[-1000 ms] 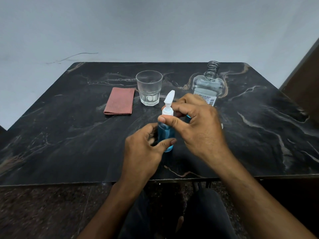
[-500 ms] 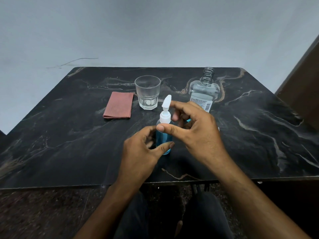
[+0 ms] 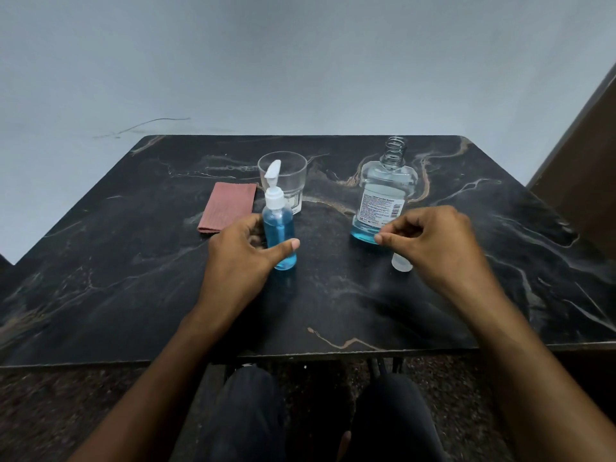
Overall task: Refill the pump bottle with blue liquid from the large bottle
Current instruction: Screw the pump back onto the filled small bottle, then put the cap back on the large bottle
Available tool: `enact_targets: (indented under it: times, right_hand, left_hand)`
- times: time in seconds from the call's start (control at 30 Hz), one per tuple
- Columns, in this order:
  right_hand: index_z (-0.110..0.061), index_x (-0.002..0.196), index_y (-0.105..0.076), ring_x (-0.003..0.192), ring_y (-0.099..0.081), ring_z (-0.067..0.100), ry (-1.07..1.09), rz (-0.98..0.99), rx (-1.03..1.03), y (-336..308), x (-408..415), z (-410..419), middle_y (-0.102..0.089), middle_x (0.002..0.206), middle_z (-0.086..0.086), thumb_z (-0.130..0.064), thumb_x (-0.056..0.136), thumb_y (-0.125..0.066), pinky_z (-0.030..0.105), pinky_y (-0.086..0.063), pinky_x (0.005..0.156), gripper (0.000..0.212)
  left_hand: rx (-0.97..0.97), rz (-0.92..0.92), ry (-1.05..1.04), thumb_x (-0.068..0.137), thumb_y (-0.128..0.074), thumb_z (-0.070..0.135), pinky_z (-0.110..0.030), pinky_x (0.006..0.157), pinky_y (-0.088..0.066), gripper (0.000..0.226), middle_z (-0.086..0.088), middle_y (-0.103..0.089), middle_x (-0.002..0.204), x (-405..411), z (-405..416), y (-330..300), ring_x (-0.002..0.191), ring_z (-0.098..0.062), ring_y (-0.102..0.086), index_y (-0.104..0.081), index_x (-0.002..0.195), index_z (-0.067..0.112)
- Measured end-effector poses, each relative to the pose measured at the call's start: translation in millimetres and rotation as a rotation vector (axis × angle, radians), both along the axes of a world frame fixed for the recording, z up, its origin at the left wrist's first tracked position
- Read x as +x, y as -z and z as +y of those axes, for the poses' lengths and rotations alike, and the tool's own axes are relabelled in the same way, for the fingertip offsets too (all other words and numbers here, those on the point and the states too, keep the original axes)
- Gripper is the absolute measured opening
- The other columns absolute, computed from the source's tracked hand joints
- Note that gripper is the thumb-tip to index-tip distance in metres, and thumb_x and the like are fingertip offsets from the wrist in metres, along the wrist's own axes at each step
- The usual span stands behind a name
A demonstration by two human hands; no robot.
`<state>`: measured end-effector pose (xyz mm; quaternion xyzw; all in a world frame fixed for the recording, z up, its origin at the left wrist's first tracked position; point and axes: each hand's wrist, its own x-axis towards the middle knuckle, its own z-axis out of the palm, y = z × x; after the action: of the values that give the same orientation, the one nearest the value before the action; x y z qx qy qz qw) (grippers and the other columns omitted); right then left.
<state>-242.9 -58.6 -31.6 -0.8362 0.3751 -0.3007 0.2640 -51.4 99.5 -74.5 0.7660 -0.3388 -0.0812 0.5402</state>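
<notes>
Left hand (image 3: 240, 251) gripping upright pump bottle (image 3: 279, 228), nozzle pointing away, right hand (image 3: 433, 241) loosely curled, empty

I saw the pump bottle (image 3: 279, 236) standing upright on the dark marble table (image 3: 133, 278), its white pump head on and its clear body nearly full of blue liquid. To its right, well apart, the large bottle (image 3: 383, 198) stood uncapped with only a shallow blue layer at its base.
</notes>
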Motion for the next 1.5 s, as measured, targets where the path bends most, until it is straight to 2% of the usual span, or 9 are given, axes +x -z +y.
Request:
enact_targets:
  times: [0.27, 0.37, 0.53, 0.73, 0.87, 1.0, 1.1, 1.33, 1.5]
  right_hand:
    - [-0.018, 0.108, -0.064, 0.108, -0.057, 0.029, 0.181, 0.567, -0.024, 10.7, -12.0, -10.9, -0.057, 0.117, 0.009, -0.059, 0.064, -0.085, 0.036, -0.047, 0.08, 0.064]
    - [-0.011, 0.107, -0.068, 0.103, -0.06, 0.031, 0.175, 0.605, 0.059, 14.6, -9.0, -12.2, -0.062, 0.112, 0.013, -0.054, 0.066, -0.086, 0.037, -0.051, 0.08, 0.062]
    - [-0.011, 0.087, -0.073, 0.078, -0.065, 0.022, 0.179, 0.437, 0.101, 18.1, -11.3, -15.2, -0.071, 0.085, 0.007, -0.034, 0.075, -0.083, 0.033, -0.053, 0.065, 0.028]
    - [-0.013, 0.102, -0.075, 0.073, -0.07, 0.016, 0.083, 0.028, 0.25, 2.6, -16.9, -23.9, -0.076, 0.086, 0.0, -0.006, 0.075, -0.08, 0.037, -0.061, 0.076, 0.029]
    - [-0.016, 0.105, -0.074, 0.079, -0.074, 0.021, 0.047, -0.096, 0.215, -17.1, -23.5, -33.2, -0.076, 0.089, 0.002, 0.004, 0.074, -0.079, 0.038, -0.062, 0.075, 0.037]
    - [-0.024, 0.107, -0.07, 0.068, -0.071, 0.012, 0.042, -0.147, 0.148, -35.4, -28.7, -42.8, -0.073, 0.088, -0.003, -0.002, 0.075, -0.082, 0.014, -0.052, 0.049, 0.041]
    - [-0.019, 0.106, -0.063, 0.072, -0.072, 0.021, 0.067, -0.195, 0.121, -46.2, -26.8, -48.2, -0.07, 0.092, 0.001, -0.004, 0.076, -0.081, 0.034, -0.061, 0.057, 0.038]
    - [-0.025, 0.1, -0.075, 0.067, -0.066, 0.008, 0.016, -0.171, 0.042, -66.3, -23.3, -52.8, -0.074, 0.079, 0.0, -0.021, 0.078, -0.081, 0.042, -0.059, 0.071, 0.023]
    - [-0.016, 0.115, -0.073, 0.063, -0.066, -0.005, -0.098, -0.034, -0.016, -81.4, -16.4, -51.7, -0.074, 0.087, -0.009, -0.014, 0.078, -0.083, 0.021, -0.056, 0.061, 0.039]
  left_hand:
    - [0.006, -0.015, 0.009, 0.079, -0.087, 0.028, -0.029, 0.088, -0.061, 0.045, 0.008, -0.078, 0.108, 12.4, -6.5, 10.6, 0.095, -0.005, -0.074, -0.072, 0.121, 0.02]
    - [0.03, -0.056, 0.018, 0.08, -0.086, 0.03, -0.022, 0.087, -0.06, 0.048, 0.005, -0.078, 0.113, 10.9, -5.4, 12.3, 0.097, -0.003, -0.073, -0.071, 0.124, 0.019]
    - [-0.027, -0.07, -0.032, 0.073, -0.09, 0.03, -0.023, 0.095, -0.055, 0.069, 0.003, -0.071, 0.123, -0.4, 5.3, 14.2, 0.104, -0.007, -0.069, -0.063, 0.136, 0.017]
    - [-0.236, -0.568, -0.009, 0.088, -0.074, 0.027, -0.008, 0.079, -0.044, 0.021, 0.005, -0.061, 0.096, -49.7, 10.2, 9.2, 0.082, -0.004, -0.058, -0.069, 0.105, 0.017]
    - [-0.201, -0.379, 0.22, 0.085, -0.078, 0.025, -0.016, 0.091, -0.053, 0.046, 0.009, -0.062, 0.12, -70.0, -33.9, -12.3, 0.104, -0.003, -0.064, -0.064, 0.129, 0.021]
    - [-0.038, -0.121, 0.217, 0.076, -0.087, 0.041, -0.027, 0.112, -0.043, 0.102, 0.01, -0.041, 0.156, -71.6, -89.6, -31.8, 0.137, -0.008, -0.047, -0.028, 0.158, 0.03]
    - [-0.03, -0.058, 0.2, 0.069, -0.091, 0.046, -0.023, 0.111, -0.035, 0.12, 0.001, -0.036, 0.163, -72.7, -123.4, -37.6, 0.146, -0.014, -0.039, -0.017, 0.162, 0.024]
    - [-0.122, 0.018, 0.134, 0.065, -0.094, 0.039, -0.034, 0.107, -0.051, 0.105, -0.002, -0.054, 0.145, -76.2, -145.6, -28.3, 0.131, -0.017, -0.056, -0.036, 0.151, 0.021]
    - [-0.117, -0.001, 0.17, 0.072, -0.092, 0.032, -0.008, 0.073, -0.051, 0.082, 0.001, -0.06, 0.127, -77.0, -138.6, -22.5, 0.108, -0.011, -0.066, -0.037, 0.133, 0.027]
